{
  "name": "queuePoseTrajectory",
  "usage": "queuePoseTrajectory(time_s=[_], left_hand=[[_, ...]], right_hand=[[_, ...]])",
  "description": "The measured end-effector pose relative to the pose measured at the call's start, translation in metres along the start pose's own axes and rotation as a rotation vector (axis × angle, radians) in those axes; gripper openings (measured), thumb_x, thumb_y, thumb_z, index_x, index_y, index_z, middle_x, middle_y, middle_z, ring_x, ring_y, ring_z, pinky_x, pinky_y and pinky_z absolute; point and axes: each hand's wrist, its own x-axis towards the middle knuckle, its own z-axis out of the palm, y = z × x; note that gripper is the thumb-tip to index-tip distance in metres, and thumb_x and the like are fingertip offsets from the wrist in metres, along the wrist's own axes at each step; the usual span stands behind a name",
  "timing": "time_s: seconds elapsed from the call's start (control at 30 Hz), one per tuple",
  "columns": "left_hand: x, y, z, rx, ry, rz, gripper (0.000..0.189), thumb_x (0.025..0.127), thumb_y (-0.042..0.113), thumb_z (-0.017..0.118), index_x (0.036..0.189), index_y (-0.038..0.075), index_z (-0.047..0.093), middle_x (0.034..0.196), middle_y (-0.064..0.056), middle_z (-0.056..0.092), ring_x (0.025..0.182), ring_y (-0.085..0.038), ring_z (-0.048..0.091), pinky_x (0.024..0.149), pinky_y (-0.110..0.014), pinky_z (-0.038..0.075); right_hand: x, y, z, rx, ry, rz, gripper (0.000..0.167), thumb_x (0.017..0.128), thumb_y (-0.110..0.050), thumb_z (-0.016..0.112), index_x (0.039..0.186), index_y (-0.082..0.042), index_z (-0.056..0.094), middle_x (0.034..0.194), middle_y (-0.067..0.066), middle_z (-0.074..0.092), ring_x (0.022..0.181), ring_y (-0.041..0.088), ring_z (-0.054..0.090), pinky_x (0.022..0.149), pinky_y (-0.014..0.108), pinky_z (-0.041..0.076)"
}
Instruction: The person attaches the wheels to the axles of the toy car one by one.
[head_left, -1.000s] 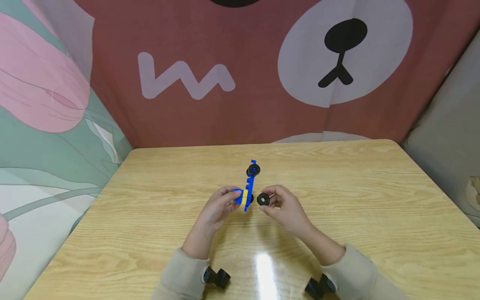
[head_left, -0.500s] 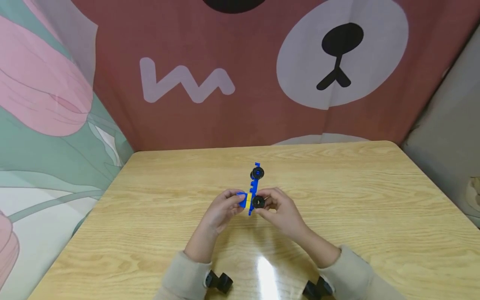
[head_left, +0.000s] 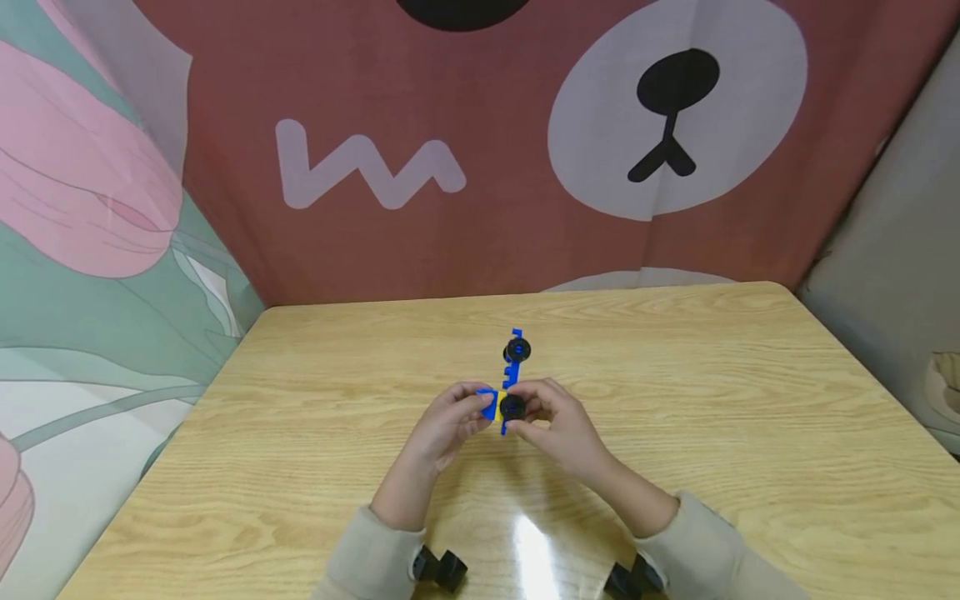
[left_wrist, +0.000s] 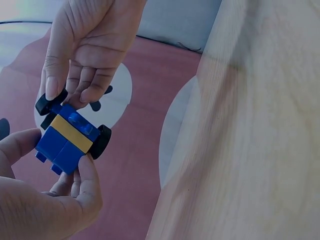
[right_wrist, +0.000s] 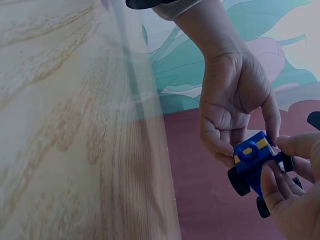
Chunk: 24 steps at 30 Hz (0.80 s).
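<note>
A toy car of blue building bricks [head_left: 512, 374] with a yellow brick layer [left_wrist: 72, 133] is held up above the table. My left hand [head_left: 447, 423] pinches its blue block [left_wrist: 56, 147] between thumb and fingers. My right hand [head_left: 564, 425] pinches a black wheel [head_left: 513, 407] against the side of the car beside the yellow layer. At the car's far end sits another black wheel [head_left: 518, 350]. The left wrist view shows a black wheel [left_wrist: 101, 142] on the side opposite the right hand. In the right wrist view, fingers partly hide the chassis.
A wood-grain table [head_left: 300, 467] spreads beneath both hands. Behind it hangs a reddish-brown cloth [head_left: 420, 250] with a bear face print. A flowered cloth [head_left: 90, 333] lies to the left, a grey surface [head_left: 885, 250] to the right. Black wrist devices [head_left: 441, 569] sit at the sleeves.
My right hand has moved left with the wheel, from a gap beside the car to its side. The left hand and car have shifted slightly right.
</note>
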Motion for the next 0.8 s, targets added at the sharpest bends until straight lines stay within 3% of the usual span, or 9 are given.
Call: queuePoseTrajectory(time_s=[0.3, 0.57, 0.8], left_hand=[[-0.0001, -0.0018, -0.0001, 0.033, -0.036, -0.001, 0.027, 0.082, 0.006, 0.053, 0.103, -0.008, 0.043, 0.090, -0.007, 0.047, 0.076, -0.013, 0.049, 0.078, -0.029, 0.041], [-0.0005, -0.0026, 0.0025, 0.061, -0.072, -0.007, 0.045, 0.077, 0.006, 0.058, 0.113, -0.009, 0.036, 0.096, -0.009, 0.042, 0.088, -0.017, 0.044, 0.087, -0.035, 0.035], [-0.0007, -0.0040, 0.0058, 0.045, -0.081, -0.011, 0.048, 0.076, 0.002, 0.057, 0.115, -0.012, 0.033, 0.095, -0.010, 0.042, 0.089, -0.018, 0.045, 0.091, -0.039, 0.032]], right_hand=[[-0.0018, 0.0001, 0.0000, -0.029, -0.005, -0.003, 0.034, 0.071, 0.005, 0.066, 0.103, 0.000, 0.056, 0.089, 0.006, 0.050, 0.076, 0.016, 0.053, 0.071, 0.024, 0.047], [-0.0027, 0.0006, 0.0001, -0.026, 0.005, 0.005, 0.035, 0.071, 0.005, 0.066, 0.104, 0.000, 0.056, 0.091, 0.007, 0.049, 0.077, 0.017, 0.053, 0.071, 0.023, 0.047], [-0.0030, 0.0015, 0.0003, -0.007, 0.005, -0.005, 0.032, 0.071, 0.006, 0.065, 0.102, 0.002, 0.057, 0.089, 0.007, 0.049, 0.076, 0.018, 0.054, 0.072, 0.024, 0.047]])
